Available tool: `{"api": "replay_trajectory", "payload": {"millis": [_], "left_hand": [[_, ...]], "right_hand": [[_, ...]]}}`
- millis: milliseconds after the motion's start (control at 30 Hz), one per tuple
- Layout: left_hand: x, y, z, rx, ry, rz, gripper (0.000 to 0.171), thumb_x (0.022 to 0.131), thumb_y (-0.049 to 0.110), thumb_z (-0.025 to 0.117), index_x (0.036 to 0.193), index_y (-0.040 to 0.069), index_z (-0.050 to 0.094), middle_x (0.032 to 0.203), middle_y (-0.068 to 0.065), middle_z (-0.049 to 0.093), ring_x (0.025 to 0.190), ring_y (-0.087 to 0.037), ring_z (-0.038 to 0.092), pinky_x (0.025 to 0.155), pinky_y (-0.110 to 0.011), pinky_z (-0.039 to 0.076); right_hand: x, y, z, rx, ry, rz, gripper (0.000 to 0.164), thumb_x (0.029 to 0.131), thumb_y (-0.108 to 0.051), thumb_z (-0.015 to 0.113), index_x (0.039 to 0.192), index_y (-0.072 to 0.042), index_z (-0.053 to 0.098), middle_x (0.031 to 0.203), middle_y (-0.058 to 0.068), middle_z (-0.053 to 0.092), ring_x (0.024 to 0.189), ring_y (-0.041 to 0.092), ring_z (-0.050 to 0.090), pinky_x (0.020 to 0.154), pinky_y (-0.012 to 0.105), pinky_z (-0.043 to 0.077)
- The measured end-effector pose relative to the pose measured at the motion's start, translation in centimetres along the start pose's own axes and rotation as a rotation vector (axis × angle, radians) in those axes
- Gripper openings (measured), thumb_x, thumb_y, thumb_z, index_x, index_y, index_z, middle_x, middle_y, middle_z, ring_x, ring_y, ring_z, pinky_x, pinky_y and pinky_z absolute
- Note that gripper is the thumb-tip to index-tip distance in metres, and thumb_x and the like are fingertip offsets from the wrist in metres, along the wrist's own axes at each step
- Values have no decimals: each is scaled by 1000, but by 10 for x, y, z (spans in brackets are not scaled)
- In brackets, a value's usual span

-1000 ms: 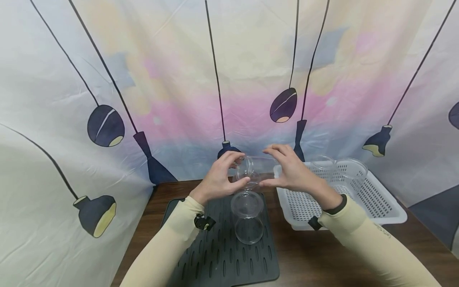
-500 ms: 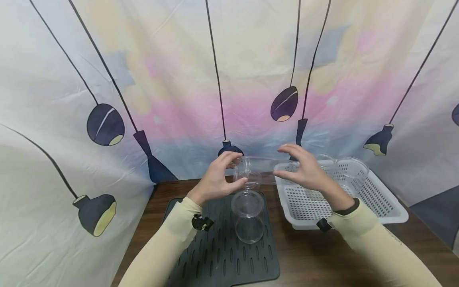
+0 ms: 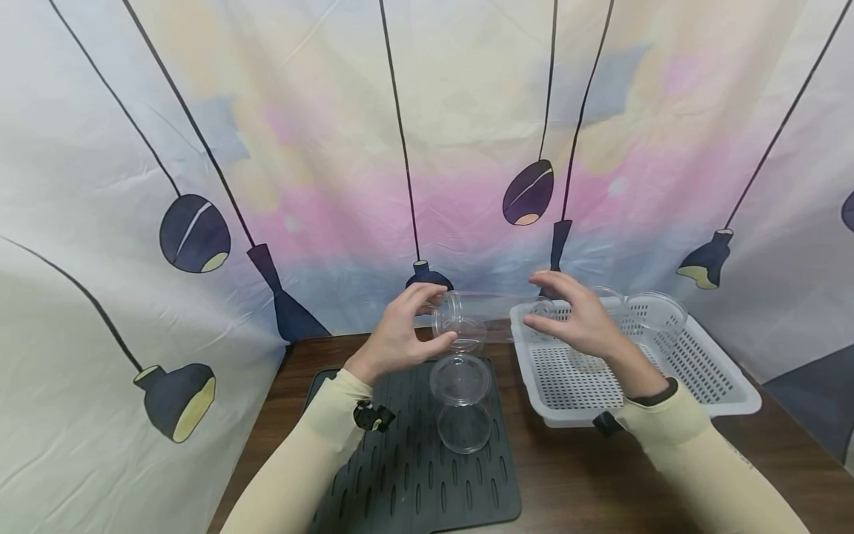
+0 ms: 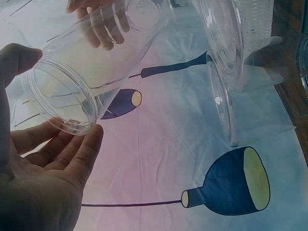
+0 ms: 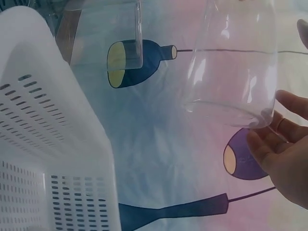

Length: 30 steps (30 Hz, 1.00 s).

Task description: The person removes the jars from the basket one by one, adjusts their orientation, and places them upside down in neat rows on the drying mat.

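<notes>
A tall, see-through jar (image 3: 495, 314) is held sideways above the back of the table, between both hands. My left hand (image 3: 402, 332) grips its ringed end, thumb on top and fingers below, as the left wrist view shows. Around the opposite end is my right hand (image 3: 579, 317); in the right wrist view its fingertips (image 5: 262, 144) touch the edge of the jar's base (image 5: 226, 113). More clear vessels (image 3: 465, 430) stand in a row beneath, on a dark ribbed mat (image 3: 387, 475). The jar's transparency makes it overlap the vessel behind.
To the right stands a white perforated basket (image 3: 727, 404) with clear round vessels (image 3: 657, 315) in it, close to my right forearm. The brown wooden table (image 3: 567, 482) reaches back to a hanging cloth (image 3: 347, 185) printed with lamps.
My right hand has moved right along the jar, from near its ringed end to its far end. My left hand has shifted slightly left, still gripping the ringed end.
</notes>
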<state>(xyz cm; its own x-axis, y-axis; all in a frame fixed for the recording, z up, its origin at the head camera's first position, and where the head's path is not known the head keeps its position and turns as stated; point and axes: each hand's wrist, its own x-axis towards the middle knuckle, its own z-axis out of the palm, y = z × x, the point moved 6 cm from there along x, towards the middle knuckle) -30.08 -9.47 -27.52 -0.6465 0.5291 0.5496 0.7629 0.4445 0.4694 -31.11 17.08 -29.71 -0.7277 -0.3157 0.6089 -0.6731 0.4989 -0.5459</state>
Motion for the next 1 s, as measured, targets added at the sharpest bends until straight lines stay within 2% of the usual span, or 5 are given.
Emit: {"api": "replay_trajectory", "payload": {"millis": [233, 433, 633, 733, 1000], "left_hand": [[-1, -1, -1, -2, 3, -5, 61, 83, 22, 77, 137, 9, 51, 128, -5, 53, 112, -25, 58, 97, -33, 52], [-1, -2, -1, -7, 10, 2, 61, 82, 22, 77, 137, 10, 52, 128, -4, 53, 112, -21, 58, 97, -30, 51], [-1, -2, -2, -15, 20, 17, 62, 82, 22, 77, 137, 10, 51, 127, -4, 53, 112, -23, 57, 97, -33, 52], [-1, -2, -2, -23, 28, 25, 61, 82, 21, 77, 137, 10, 51, 126, -4, 53, 112, -23, 57, 96, -36, 52], [0, -1, -3, -48, 39, 47, 62, 82, 20, 78, 137, 9, 51, 127, -7, 53, 112, -23, 57, 96, -39, 53]], "right_hand": [[-5, 10, 3, 69, -20, 47, 61, 83, -13, 78, 138, -7, 52, 139, 12, 52, 125, 30, 51, 106, 44, 40], [-9, 21, 6, 230, -48, 124, 66, 87, -9, 74, 145, -4, 43, 145, 18, 46, 130, 37, 48, 109, 45, 38], [-11, 29, 10, 367, -72, 123, 65, 89, -3, 69, 147, -3, 39, 147, 19, 42, 137, 37, 38, 111, 21, 35], [-11, 32, 12, 416, -71, 111, 65, 89, 0, 67, 147, -2, 38, 147, 20, 42, 138, 34, 37, 108, 16, 35], [-14, 33, 17, 513, -92, 108, 63, 92, 2, 61, 148, 4, 32, 148, 28, 34, 130, 14, 48, 95, 17, 48]]}}
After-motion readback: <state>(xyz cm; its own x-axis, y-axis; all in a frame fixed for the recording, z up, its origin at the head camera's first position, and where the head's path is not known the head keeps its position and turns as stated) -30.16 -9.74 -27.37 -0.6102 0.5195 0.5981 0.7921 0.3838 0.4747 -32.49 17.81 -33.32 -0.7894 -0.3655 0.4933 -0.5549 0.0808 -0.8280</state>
